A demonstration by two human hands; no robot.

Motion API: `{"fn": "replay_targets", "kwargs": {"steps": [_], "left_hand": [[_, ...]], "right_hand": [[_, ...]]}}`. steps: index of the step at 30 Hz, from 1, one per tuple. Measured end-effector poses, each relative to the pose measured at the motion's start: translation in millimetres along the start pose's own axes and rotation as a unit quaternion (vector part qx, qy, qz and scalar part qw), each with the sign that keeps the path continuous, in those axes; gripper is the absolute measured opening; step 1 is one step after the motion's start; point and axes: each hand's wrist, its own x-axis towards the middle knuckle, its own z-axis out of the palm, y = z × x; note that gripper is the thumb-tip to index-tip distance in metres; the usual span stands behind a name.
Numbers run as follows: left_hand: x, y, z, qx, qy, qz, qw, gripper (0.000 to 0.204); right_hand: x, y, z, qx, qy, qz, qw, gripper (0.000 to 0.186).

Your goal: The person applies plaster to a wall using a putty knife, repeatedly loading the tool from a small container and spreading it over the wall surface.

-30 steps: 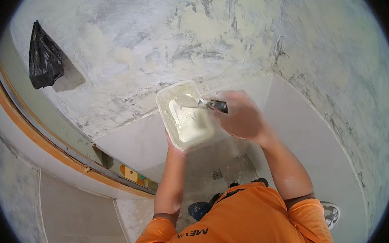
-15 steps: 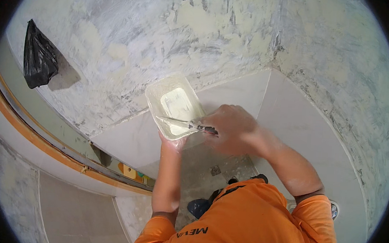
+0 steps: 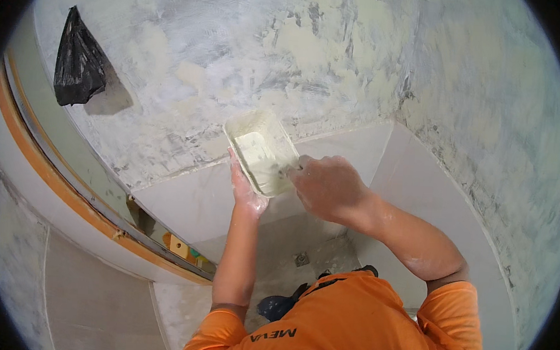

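Note:
A white rectangular plastic tub (image 3: 260,149) with pale creamy paste in it is held up near the middle of the view. My left hand (image 3: 246,189) is closed round its left side and underside, with whitish smears on the skin. At the tub's right side my right hand (image 3: 327,187) grips a scraper (image 3: 288,171) that dips into the paste; the tool is mostly hidden behind my fingers and in the paste.
Patchy plastered walls (image 3: 326,56) meet in a corner above pale tiles (image 3: 420,190). A black plastic bag (image 3: 78,60) hangs on the wall at left, beside a curved-looking door frame (image 3: 56,161). My dark shoe (image 3: 275,306) stands on the dusty tiled floor (image 3: 301,240).
The tub has shifted slightly right. My right hand has turned and moved with the scraper, whose blade lay across the tub half a second ago and now sits lower in it, mostly hidden.

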Motion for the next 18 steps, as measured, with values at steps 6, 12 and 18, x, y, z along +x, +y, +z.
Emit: {"fn": "replay_targets", "kwargs": {"steps": [6, 12, 18], "left_hand": [[-0.9, 9.1, -6.1, 0.049, 0.025, 0.014, 0.998, 0.07], [-2.0, 14.4, -7.5, 0.041, 0.005, 0.05, 0.998, 0.071], [4.2, 23.5, -22.8, 0.036, -0.004, 0.109, 0.993, 0.074]], "right_hand": [[42.4, 19.6, -42.8, 0.035, -0.109, -0.012, 0.993, 0.014], [50.0, 34.6, -25.6, 0.013, -0.08, -0.053, 0.995, 0.015], [15.6, 21.8, -10.5, 0.085, -0.103, 0.093, 0.987, 0.022]]}}
